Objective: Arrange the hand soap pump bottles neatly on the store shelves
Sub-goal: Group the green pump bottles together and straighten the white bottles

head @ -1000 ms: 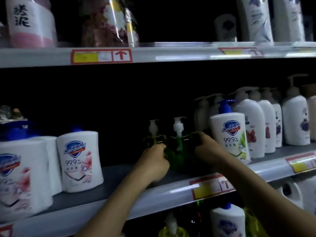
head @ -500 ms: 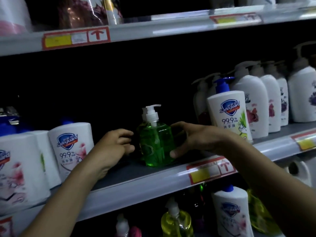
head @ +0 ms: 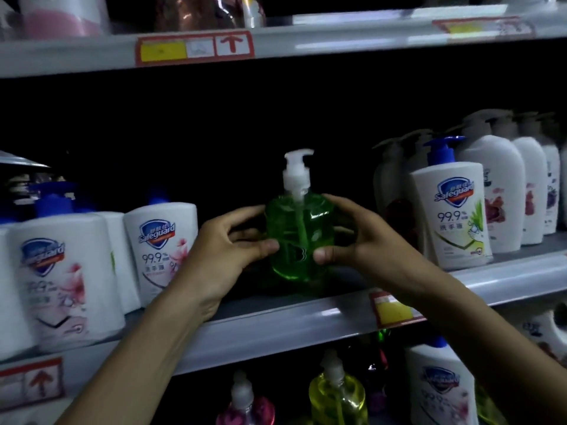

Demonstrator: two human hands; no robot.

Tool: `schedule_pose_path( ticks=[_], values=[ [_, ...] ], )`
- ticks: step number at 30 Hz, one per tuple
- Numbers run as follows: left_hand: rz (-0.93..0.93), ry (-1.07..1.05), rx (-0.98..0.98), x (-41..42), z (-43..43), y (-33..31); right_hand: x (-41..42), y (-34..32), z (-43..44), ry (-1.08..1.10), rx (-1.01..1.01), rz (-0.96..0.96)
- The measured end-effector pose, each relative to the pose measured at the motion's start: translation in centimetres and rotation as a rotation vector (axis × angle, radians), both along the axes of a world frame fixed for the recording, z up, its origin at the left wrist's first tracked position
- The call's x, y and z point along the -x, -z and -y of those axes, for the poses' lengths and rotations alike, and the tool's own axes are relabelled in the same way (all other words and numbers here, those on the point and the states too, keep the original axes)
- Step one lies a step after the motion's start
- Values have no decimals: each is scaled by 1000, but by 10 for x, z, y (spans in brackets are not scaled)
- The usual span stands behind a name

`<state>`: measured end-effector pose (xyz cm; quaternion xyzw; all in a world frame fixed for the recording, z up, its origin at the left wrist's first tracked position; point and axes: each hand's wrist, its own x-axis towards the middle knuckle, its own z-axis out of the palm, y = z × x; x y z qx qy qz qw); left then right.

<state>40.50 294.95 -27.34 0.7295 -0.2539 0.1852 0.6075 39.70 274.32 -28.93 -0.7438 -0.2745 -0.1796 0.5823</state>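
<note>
Green soap bottle [head: 299, 240] now sits at the front of the middle shelf [head: 276, 326], in the gap between the white bottle on the left [head: 162, 250] and the blue-capped white bottle on the right [head: 451, 216]. A second ago it was far back in the dark, and half a second ago only the right hand [head: 368, 243] touched it. The left hand [head: 214, 256] has since closed in, so both hands hold the bottle, thumbs on its front and fingers curled round its sides. That suggests it is being brought forward and squared up to face out, its white pump [head: 296, 170] pointing right. Its base is lost in shadow, so I cannot tell whether it rests on the shelf or is just lifted. The back of the shelf is black, and any second green bottle there is hidden. Blur smears the labels at far left.
</note>
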Motion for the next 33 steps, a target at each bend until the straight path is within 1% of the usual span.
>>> schedule_pose_path(
  ticks=[3, 5, 6, 8, 11, 13, 15, 16, 18, 20, 24, 26, 29, 33],
  values=[
    [147, 54, 21, 26, -18, -2, 23, 3, -16, -39, -15, 125],
    [225, 61, 15, 46, -36, 8, 41, 16, -34, -88, -77, 168],
    [245, 47, 4, 56, -46, 16, 47, 26, -43, -103, -98, 182],
    [274, -10, -22, 73, -65, 39, 57, 49, -64, -101, -79, 229],
    [259, -48, 44, 93, -97, 84, 64, 93, -100, -120, -63, 260],
    [187, -124, 80, 103, -119, 115, 67, 129, -127, -186, -69, 221],
    [41, -188, 73, 109, -143, 142, 67, 163, -146, -242, -28, 171],
    [-20, -212, 32, 111, -155, 155, 65, 178, -153, -232, 36, 156],
    [-68, -269, -84, 114, -173, 175, 60, 197, -164, -187, 180, 128],
    [-98, -330, -147, 109, -184, 191, 49, 206, -178, -158, 240, 84],
    [-181, -439, -226, 88, -191, 227, 25, 223, -207, -128, 270, -9],
    [-216, -461, -220, 80, -188, 240, 15, 233, -217, -110, 290, -26],
    [-277, -551, -202, 70, -174, 253, 2, 241, -226, -34, 291, -37],
    [-348, -663, -178, 55, -164, 266, -7, 243, -232, -11, 217, -147]
  ],
)
